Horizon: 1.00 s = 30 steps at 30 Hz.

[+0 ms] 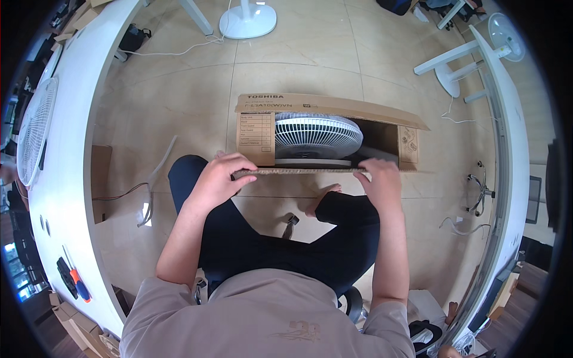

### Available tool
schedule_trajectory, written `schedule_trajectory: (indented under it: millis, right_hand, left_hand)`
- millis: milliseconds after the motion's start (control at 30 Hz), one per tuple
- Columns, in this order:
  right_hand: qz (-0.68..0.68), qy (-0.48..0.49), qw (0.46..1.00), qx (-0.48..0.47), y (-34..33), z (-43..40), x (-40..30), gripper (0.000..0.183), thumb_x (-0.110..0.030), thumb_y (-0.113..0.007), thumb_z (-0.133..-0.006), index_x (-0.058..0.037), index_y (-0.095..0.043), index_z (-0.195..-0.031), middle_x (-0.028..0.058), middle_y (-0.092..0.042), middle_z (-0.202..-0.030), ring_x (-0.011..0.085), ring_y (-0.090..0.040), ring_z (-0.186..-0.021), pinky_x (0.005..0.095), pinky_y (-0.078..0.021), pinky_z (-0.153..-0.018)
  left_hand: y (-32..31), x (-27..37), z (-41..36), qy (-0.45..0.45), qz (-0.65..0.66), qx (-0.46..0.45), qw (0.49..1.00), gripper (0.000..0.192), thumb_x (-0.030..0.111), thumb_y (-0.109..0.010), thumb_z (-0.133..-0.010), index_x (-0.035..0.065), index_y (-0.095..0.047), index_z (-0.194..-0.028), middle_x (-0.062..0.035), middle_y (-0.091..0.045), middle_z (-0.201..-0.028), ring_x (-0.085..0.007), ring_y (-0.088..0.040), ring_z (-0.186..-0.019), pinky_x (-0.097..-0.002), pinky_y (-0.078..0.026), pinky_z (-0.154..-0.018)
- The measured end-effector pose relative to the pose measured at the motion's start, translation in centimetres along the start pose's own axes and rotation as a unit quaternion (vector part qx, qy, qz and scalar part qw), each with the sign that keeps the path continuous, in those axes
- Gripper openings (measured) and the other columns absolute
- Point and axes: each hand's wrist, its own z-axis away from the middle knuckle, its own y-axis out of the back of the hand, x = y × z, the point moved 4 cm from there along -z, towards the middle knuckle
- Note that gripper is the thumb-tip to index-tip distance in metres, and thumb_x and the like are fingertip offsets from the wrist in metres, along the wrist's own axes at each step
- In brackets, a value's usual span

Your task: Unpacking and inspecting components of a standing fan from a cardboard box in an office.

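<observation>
A Toshiba cardboard box (255,152) stands on the floor in front of my knees with its top open. Inside lies a white wire fan guard (320,132), dark grey at its middle, with a flat white rim-like part (313,163) along the near side. The right part of the box is in shadow. My left hand (224,176) grips the near flap (304,171) towards its left end, thumb on my side. Towards the right end, my right hand (380,179) has its slightly blurred fingers over the flap and its thumb below. The far flap (331,107) leans outward and bears print.
On the white table (71,170) at left lie a fan grille (38,132) and a red-and-blue-handled screwdriver (78,282). A white stand base (247,21) and its cable (179,53) are beyond the box. Another stand fan (506,38) stands at far right.
</observation>
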Motion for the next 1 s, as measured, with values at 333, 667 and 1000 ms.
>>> schedule_trajectory:
  millis: [333,667,1000]
  right_hand:
    - [0.027,0.085,0.995,0.054,-0.7,4.7,-0.4,0.012,-0.009,-0.062,-0.084,-0.0064,-0.072,-0.091,0.0080,-0.074,-0.089,0.0261,-0.070,-0.090,0.0409,-0.0506,-0.082]
    - [-0.028,0.084,0.996,0.033,-1.4,11.2,-4.0,0.014,-0.006,-0.064,-0.080,-0.0056,-0.072,-0.092,0.0103,-0.075,-0.095,0.0265,-0.072,-0.092,0.0411,-0.0552,-0.083]
    - [-0.058,0.068,0.995,0.051,-1.1,11.6,-4.3,0.023,-0.002,-0.063,-0.079,-0.0042,-0.073,-0.100,0.0098,-0.076,-0.101,0.0263,-0.073,-0.098,0.0406,-0.0555,-0.088]
  left_hand:
    - [-1.6,0.3,3.2,-0.110,-0.220,-0.059,0.967,0.029,0.004,-0.070,-0.084,0.0102,-0.076,-0.112,-0.0115,-0.076,-0.101,-0.0324,-0.072,-0.087,-0.0422,-0.058,-0.075]
    - [-1.3,1.2,7.9,-0.098,-0.213,-0.087,0.968,0.028,0.008,-0.067,-0.085,0.0096,-0.076,-0.112,-0.0119,-0.076,-0.100,-0.0307,-0.073,-0.090,-0.0414,-0.059,-0.078]
    - [-1.3,2.6,10.2,-0.056,-0.150,-0.074,0.984,0.027,0.011,-0.074,-0.085,0.0050,-0.075,-0.111,-0.0135,-0.075,-0.109,-0.0306,-0.073,-0.098,-0.0385,-0.059,-0.084]
